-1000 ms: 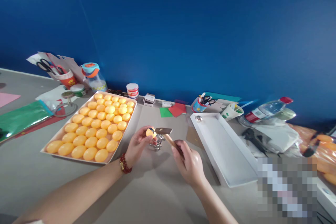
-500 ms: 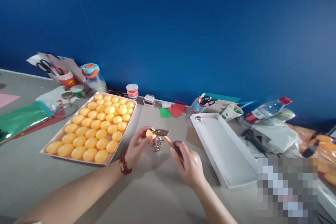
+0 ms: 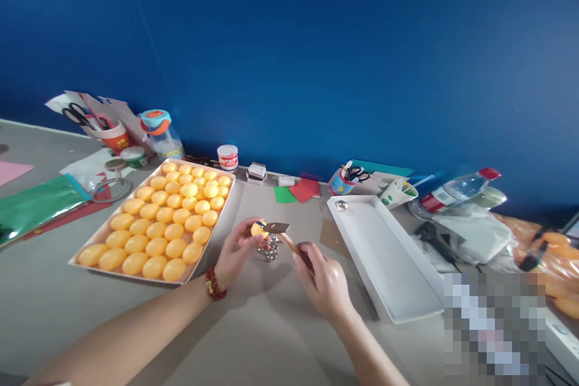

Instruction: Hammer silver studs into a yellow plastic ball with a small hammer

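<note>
My left hand (image 3: 237, 248) is closed on an orange ping-pong ball (image 3: 257, 230), fingertips around its sides. Something dark sits on the ball's upper right, too small to make out. In my right hand (image 3: 324, 280) is a small hammer (image 3: 277, 228) with a wooden handle; my fingers wrap the handle. The hammer's dark metal head lies level, its left end at the dark spot on the ball. Whether it touches, I cannot tell. Just beyond the ball, a cluster of shiny silver balls (image 3: 271, 248) lies on the table, partly hidden by my left fingers.
At left, a shallow box (image 3: 184, 281) holds rows of orange balls. A long white tray (image 3: 392, 277) at right has one silver object (image 3: 341, 205) in its far corner. Cups of scissors, small boxes and coloured paper line the blue wall; a plastic bottle (image 3: 456, 192) stands farther right.
The hammer head has shifted slightly left, closer to the ball, since a second ago. My left hand and the ball have stayed nearly in place.
</note>
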A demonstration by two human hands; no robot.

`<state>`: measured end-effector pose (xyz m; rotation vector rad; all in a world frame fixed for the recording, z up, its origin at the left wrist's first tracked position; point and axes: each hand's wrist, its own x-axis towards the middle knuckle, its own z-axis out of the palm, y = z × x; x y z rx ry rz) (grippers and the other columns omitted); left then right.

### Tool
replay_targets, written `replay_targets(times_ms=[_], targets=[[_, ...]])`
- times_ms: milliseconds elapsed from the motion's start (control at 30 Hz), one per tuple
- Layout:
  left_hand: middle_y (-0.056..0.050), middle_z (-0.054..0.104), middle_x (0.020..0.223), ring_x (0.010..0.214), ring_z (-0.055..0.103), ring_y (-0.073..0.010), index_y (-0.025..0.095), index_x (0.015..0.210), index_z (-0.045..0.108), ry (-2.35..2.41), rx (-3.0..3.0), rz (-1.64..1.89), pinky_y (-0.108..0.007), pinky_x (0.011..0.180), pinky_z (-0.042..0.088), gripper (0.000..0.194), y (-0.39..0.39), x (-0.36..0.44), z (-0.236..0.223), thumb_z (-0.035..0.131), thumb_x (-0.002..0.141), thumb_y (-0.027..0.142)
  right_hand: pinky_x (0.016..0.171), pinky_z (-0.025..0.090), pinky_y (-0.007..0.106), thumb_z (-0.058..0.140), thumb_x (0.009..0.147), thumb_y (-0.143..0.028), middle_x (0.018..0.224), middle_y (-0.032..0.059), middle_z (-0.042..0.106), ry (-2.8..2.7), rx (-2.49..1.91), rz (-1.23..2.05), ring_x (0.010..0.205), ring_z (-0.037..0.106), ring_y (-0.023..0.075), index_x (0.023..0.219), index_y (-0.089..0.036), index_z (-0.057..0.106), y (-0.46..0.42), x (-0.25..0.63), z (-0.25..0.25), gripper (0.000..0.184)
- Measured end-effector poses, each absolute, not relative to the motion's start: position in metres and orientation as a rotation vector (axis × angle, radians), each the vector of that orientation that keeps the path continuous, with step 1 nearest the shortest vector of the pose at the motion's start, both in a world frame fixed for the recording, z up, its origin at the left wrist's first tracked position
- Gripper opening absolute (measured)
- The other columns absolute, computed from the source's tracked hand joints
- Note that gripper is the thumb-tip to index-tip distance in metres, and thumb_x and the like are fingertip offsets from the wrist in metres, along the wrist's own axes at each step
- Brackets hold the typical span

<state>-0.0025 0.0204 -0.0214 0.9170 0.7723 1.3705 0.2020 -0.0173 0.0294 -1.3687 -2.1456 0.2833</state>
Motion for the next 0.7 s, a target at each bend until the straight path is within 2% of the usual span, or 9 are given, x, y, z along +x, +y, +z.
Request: replay_targets(times_ms=[167,333,467,700], targets=[[-0.01,0.068,0.11,0.084,0.065,-0.0193,0.021,0.112,0.062,0.75,0.922,1.355,-0.035,0.073,0.057,0.033,0.02,-0.003,-0.02,0.07,0.081,0.03,0.052,0.037,0.022,0.042,0.097,-0.031,0.068,0.0012,0.066,-2.035,-1.455,0.191,0.053,0.061,0.0145,0.099,-0.02,0.054,-0.011,0.212,0.032,0.017],[-0.009,0.064,0.118,0.094,0.062,-0.0207,0.022,0.118,0.059,0.772,0.97,1.352,-0.033,0.077,0.055,0.035,0.018,-0.005,-0.017,0.064,0.086,0.032,0.052,0.038,0.024,0.043,0.097,-0.034,0.078,0.0044,0.071,-2.019,-1.641,-0.051,0.062,0.067,0.0176,0.1,-0.019,0.057,0.005,0.226,0.018,0.021],[-0.008,0.064,0.115,0.092,0.061,-0.0204,0.021,0.119,0.059,0.792,0.985,1.362,-0.031,0.077,0.053,0.037,0.017,-0.006,-0.019,0.063,0.085,0.034,0.051,0.037,0.025,0.046,0.094,-0.031,0.084,0.0055,0.072,-2.03,-1.72,-0.162,0.063,0.067,0.0187,0.101,-0.019,0.058,0.018,0.236,0.0,0.018],[-0.006,0.061,0.102,0.079,0.057,-0.0163,0.019,0.116,0.059,0.77,1.003,1.334,-0.03,0.074,0.049,0.033,0.016,-0.006,-0.024,0.059,0.086,0.031,0.05,0.034,0.025,0.048,0.094,-0.026,0.085,0.0066,0.071,-2.087,-1.827,-0.133,0.065,0.067,0.0199,0.104,-0.019,0.055,0.025,0.242,-0.015,0.015]])
